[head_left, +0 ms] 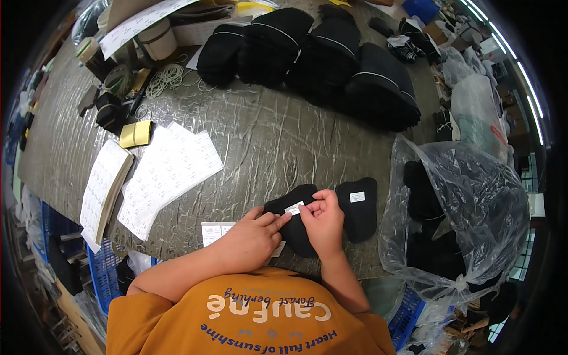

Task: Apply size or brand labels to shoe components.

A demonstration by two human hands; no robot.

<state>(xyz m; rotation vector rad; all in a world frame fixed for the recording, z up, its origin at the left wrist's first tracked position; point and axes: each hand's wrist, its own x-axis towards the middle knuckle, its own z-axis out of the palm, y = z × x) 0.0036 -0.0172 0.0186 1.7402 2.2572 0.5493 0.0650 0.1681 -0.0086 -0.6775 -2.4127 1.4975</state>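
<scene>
Fingers (283, 219) of the left hand (251, 239) lie nearly flat, index and thumb pinched lightly at the left edge of a small white sticker label (294, 207). The right hand (322, 220) is curled, its fingertips pressing the label's right end. The label sits on a black fabric piece (296, 228) lying flat on the counter (266, 136), near its front edge.

Handling, judged: label is thin, light and tacky, best held by the edges only. The fabric piece looks soft and limp, non-slippery, not fragile; take it by its rim or flatten it under the palm.

Just to the right, touching or almost so, a second black fabric piece (357, 208) already carries a white label (357, 197). Partly under the left hand: a label sheet (214, 231).

Further left: fanned white label sheets (168, 174), a stacked pad (103, 189), a yellow block (135, 134).

Containers: clear plastic bag (467, 207) at right, knotted at the bottom, filled with dark fabric pieces. Blue crates (102, 275) below the counter edge; contents unclear. Far side: banded black stacks (331, 53), loose rubber bands (165, 78).
</scene>
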